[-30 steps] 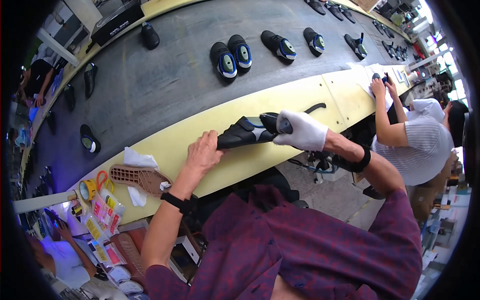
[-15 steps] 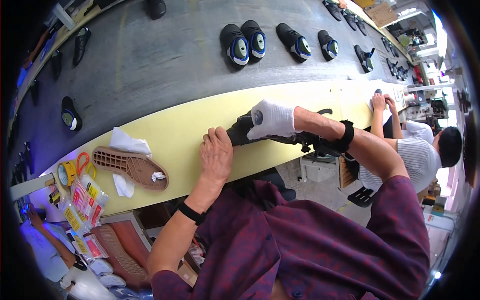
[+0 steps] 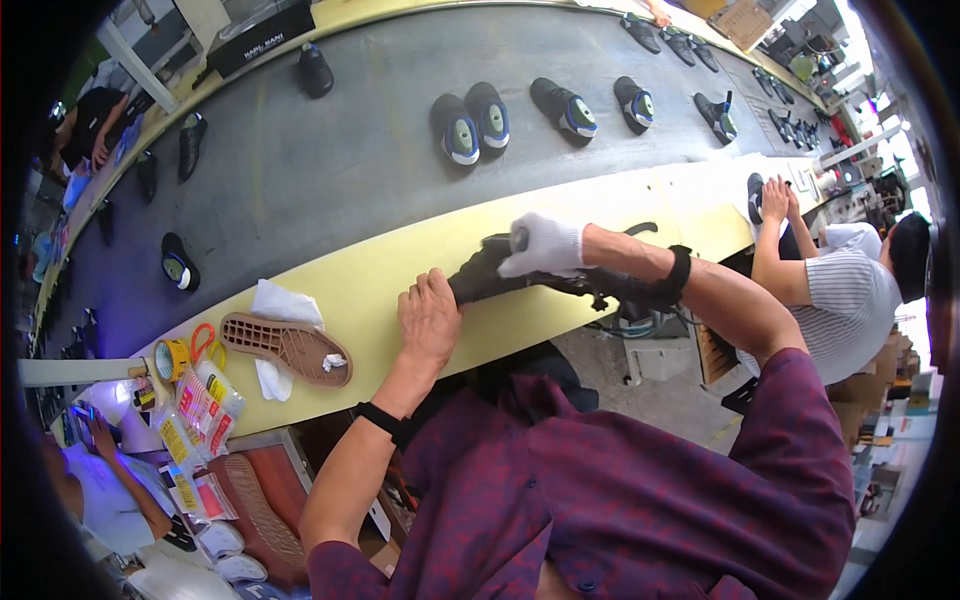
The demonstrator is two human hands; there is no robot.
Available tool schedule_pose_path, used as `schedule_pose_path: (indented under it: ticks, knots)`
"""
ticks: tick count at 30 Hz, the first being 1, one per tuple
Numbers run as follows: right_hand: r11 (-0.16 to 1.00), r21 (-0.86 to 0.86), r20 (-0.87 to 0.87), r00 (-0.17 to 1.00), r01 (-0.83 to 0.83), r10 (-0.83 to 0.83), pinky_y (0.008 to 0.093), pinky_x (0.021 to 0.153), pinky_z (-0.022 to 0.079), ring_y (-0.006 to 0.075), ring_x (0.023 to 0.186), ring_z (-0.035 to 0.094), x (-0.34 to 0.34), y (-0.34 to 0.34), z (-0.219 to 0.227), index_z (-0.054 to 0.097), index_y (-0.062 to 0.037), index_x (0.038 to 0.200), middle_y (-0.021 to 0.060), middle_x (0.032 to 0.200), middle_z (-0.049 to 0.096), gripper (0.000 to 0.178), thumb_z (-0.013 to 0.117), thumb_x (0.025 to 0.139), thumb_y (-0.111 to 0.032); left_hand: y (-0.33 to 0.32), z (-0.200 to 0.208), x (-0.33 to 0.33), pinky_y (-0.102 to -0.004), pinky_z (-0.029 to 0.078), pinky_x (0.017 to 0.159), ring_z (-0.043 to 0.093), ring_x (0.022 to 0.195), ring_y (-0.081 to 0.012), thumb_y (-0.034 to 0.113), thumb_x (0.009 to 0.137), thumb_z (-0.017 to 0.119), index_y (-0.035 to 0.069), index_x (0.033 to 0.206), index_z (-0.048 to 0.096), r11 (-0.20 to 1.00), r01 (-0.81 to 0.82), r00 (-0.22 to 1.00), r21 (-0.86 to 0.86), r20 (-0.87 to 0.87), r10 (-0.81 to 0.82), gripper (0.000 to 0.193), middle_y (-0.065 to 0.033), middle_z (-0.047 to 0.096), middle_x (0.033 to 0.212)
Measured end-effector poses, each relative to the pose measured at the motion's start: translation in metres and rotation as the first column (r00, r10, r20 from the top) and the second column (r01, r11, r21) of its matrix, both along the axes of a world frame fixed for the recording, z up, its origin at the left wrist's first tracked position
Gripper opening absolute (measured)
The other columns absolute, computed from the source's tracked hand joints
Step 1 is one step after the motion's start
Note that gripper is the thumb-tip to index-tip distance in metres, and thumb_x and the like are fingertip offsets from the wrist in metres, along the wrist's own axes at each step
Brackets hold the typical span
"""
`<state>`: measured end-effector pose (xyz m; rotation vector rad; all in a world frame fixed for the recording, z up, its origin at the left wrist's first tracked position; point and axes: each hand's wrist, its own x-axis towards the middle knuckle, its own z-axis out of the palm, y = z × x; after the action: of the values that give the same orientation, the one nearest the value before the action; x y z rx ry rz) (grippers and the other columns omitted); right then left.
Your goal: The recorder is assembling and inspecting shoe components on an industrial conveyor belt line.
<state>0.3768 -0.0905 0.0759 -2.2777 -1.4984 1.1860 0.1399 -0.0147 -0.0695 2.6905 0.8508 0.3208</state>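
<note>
A black shoe-like piece (image 3: 482, 277) is stretched between my hands at the table's near side; its exact kind is not clear. My bare left hand (image 3: 430, 318) has its fingers closed on the left end of it. In a white glove, my right hand (image 3: 548, 246) grips the piece's top from above, fingers curled round it. Under my right forearm a black metal fixture (image 3: 625, 287) with knobs sticks out, and the piece seems to meet it; the glove and wrist hide the join.
Left on the yellow table (image 3: 365, 255) lie a brown sole (image 3: 285, 347), white paper, yellow tape (image 3: 171, 358), orange-handled scissors (image 3: 204, 338) and plastic packets (image 3: 205, 410). Beyond runs a grey conveyor (image 3: 350, 150) with several black shoes. A co-worker (image 3: 850, 265) sits at the right, hands on a shoe.
My view has tilted, so the table and conveyor sit differently. The black piece now looks longer between my hands. Shoes on the belt have shifted slightly. Both hands keep their grip.
</note>
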Motion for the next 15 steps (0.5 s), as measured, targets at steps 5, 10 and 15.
schedule_pose_path:
  ticks: [5,10,15]
  knots:
    - [0.980,0.020,0.105,0.975,0.197,-0.198,0.0374,0.061,0.054,0.0189,0.068,0.067,0.116,-0.048,-0.039,0.074,0.0030,0.092,0.0113,0.075,0.071,0.046,0.085,0.081,-0.041,0.002,0.019,-0.003,-0.0518,0.046,0.094,0.067,0.102,-0.0407,0.052,0.096,0.072,-0.009,0.135,0.054,0.982,0.106,0.984,0.157,0.124,-0.126,0.075,-0.0238,0.067,0.116]
    - [0.968,-0.104,0.431,0.888,0.228,-0.163,0.0412,0.063,0.055,0.0265,0.064,0.070,0.197,-0.077,-0.048,0.078,0.0024,0.094,0.0147,0.074,0.074,0.055,0.079,0.078,-0.051,0.003,0.037,0.033,-0.0526,0.044,0.096,0.069,0.107,-0.0400,0.062,0.104,0.055,-0.009,0.124,0.065,0.988,0.090,0.991,-0.129,0.111,-0.075,0.075,-0.0257,0.071,0.115]
    - [0.925,0.303,0.452,0.820,0.228,-0.350,0.0425,0.078,0.059,0.0371,0.088,0.076,0.235,-0.104,-0.086,0.076,0.0014,0.103,0.0245,0.095,0.077,0.054,0.078,0.080,-0.047,-0.011,0.046,0.061,-0.0508,0.048,0.098,0.069,0.109,-0.0400,0.052,0.099,0.064,-0.004,0.125,0.067,0.983,-0.027,0.999,-0.179,-0.051,0.018,0.062,-0.0256,0.071,0.123]
